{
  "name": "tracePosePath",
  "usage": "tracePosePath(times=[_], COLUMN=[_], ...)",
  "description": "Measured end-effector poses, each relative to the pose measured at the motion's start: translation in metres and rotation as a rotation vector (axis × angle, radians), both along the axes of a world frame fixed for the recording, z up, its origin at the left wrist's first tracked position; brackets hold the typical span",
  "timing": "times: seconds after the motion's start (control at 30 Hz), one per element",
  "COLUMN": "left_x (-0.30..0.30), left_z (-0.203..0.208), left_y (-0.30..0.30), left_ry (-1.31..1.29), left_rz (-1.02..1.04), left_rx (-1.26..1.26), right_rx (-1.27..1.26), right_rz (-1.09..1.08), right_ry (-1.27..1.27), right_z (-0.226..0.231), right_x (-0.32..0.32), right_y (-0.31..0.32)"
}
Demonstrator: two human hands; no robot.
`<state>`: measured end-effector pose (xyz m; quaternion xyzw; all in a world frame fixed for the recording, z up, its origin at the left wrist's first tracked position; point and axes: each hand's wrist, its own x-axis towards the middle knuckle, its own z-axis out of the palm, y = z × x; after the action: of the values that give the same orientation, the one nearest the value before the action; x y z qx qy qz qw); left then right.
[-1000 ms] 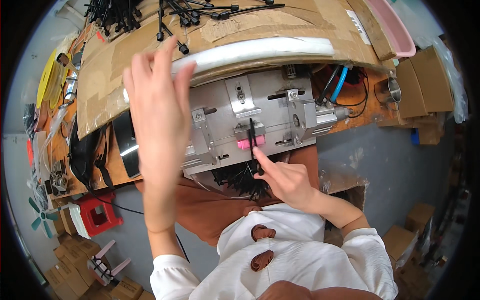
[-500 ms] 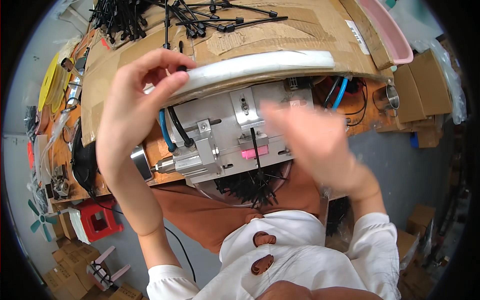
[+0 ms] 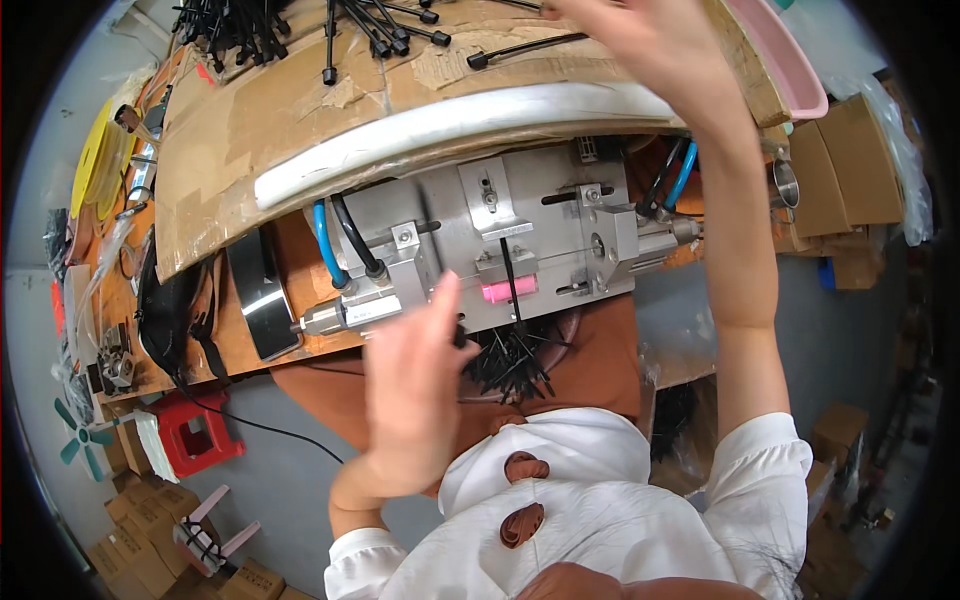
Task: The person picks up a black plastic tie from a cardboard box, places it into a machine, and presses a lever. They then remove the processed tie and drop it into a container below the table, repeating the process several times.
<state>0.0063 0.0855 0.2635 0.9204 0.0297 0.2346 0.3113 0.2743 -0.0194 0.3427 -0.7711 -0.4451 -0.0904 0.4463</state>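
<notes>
My left hand, smeared by motion, is in front of the metal fixture's left part. It appears closed on a thin black rod that points up past the fingers; a dark knob shows beside the fingertips. My right hand reaches over the cardboard at the top edge, by loose black capped rods; its fingertips are partly cut off, so its grip is unclear. In the metal fixture, another black rod stands at the central clamp, beside a pink block. Below, a bunch of black rods lies in a basin on my lap.
A white padded roll edges the cardboard. Blue hoses run into the fixture. A dark phone lies on the wooden bench. A red stool stands at left, a pink tub at upper right.
My left hand has come down from the padded roll to the fixture's front, with the rod. My right hand has moved from the fixture up and away to the loose rods on the cardboard.
</notes>
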Motion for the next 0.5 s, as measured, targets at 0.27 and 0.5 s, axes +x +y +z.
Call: tracePosePath(times=[0.27,0.5], left_x=[0.008,0.008], left_z=[-0.054,-0.059], left_y=[-0.058,-0.056], left_ry=[0.183,0.225], left_rz=[-0.031,-0.004], left_rx=[0.264,0.333], right_rx=[0.436,0.334], right_rz=[0.130,-0.039], right_ry=[0.404,0.085], right_z=[0.006,-0.044], right_x=[-0.052,-0.107], right_y=[-0.066,-0.084])
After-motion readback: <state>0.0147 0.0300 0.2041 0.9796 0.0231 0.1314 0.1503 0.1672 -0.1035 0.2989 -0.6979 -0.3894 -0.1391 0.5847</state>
